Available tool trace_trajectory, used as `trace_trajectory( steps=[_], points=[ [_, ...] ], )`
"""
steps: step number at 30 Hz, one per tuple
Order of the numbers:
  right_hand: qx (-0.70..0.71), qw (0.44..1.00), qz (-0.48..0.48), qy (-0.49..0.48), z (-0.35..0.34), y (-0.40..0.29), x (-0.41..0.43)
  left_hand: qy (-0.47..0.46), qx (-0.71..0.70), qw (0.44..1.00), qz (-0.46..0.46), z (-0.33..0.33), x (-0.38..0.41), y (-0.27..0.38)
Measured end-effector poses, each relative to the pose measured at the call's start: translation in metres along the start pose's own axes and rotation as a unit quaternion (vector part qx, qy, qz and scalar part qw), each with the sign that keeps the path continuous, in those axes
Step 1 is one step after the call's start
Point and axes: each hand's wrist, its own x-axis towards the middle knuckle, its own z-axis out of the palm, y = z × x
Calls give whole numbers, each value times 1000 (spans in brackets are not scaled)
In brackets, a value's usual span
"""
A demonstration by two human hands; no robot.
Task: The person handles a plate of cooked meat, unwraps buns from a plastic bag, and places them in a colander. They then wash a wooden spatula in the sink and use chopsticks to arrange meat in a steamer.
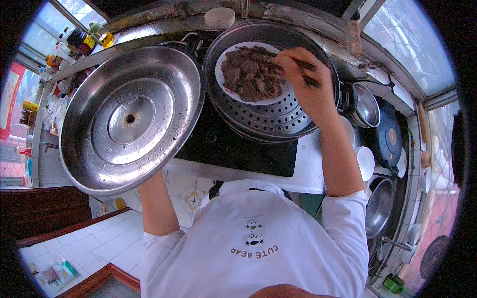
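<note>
A perforated metal steamer tray (pixel 275 117) inside a large round pot (pixel 324 41) carries a white plate (pixel 223 83) of dark, sliced food, perhaps meat (pixel 251 72). Over the plate's right side, my right hand (pixel 311 82) is closed around dark chopsticks (pixel 303 64), whose tips reach the food. At the left, a big stainless-steel lid (pixel 145 89) is raised and tilted, its wet inner face towards me. My left forearm (pixel 158 208) rises to the lid's lower edge; the left hand itself is hidden behind the lid.
The pot stands on a black cooktop (pixel 238 156). A bowl (pixel 220 18) sits on the ledge behind it. Bottles (pixel 100 34) line the windowsill at the upper left. White bowls (pixel 364 163), metal bowls (pixel 367 104) and a dark pan (pixel 388 136) are at the right.
</note>
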Motion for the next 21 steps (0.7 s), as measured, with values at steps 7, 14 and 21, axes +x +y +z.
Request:
trace_trajectory(
  steps=[7,14,21],
  points=[
    [27,991,114,60,-31,-15,-7,29,-6,999,24,-2,-2,2],
    [32,992,116,25,-45,-22,-31,-6,4,1000,19,16,4,-6],
    [27,993,89,78,-63,-26,-51,-35,72,996,38,34,20,-5]
  ],
)
